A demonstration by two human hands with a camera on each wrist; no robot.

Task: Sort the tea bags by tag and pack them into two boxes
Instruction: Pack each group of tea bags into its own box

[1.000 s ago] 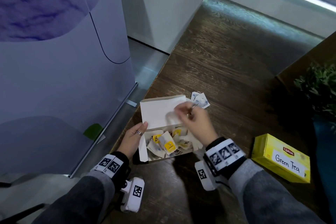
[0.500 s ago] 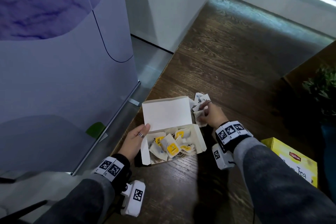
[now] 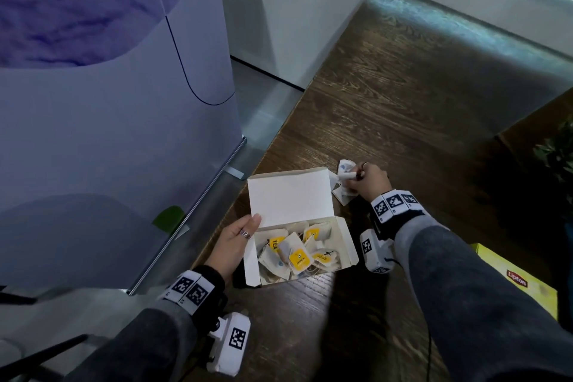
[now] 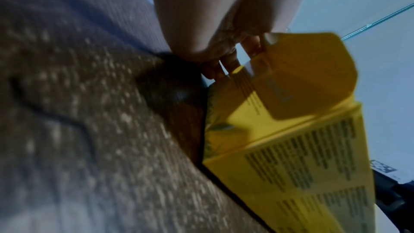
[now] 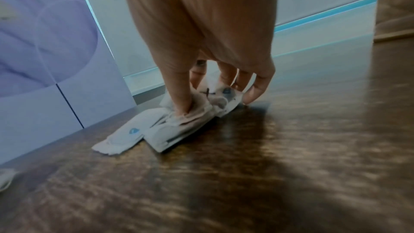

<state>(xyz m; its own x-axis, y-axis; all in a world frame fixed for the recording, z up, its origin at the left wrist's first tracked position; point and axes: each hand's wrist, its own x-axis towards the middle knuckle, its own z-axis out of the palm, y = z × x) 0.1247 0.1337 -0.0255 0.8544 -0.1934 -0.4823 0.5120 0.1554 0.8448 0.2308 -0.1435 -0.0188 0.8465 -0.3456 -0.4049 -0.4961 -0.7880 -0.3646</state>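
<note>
While right hand [image 3: 370, 180] pinches papery tea bags [image 5: 179, 123], grained wooden table [image 3: 403, 96]

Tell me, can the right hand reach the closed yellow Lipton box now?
Probably yes, once freed: the right hand grips blue-tagged tea bags, and the closed yellow Lipton box lies beside that forearm, nothing between.

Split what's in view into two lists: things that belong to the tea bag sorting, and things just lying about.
Part of the job:
- open box with yellow-tagged tea bags, steadied by the left hand
- blue-tagged tea bags on the table, gripped by the right hand
- yellow Lipton box

Just lying about:
- potted plant
- purple panel
</note>
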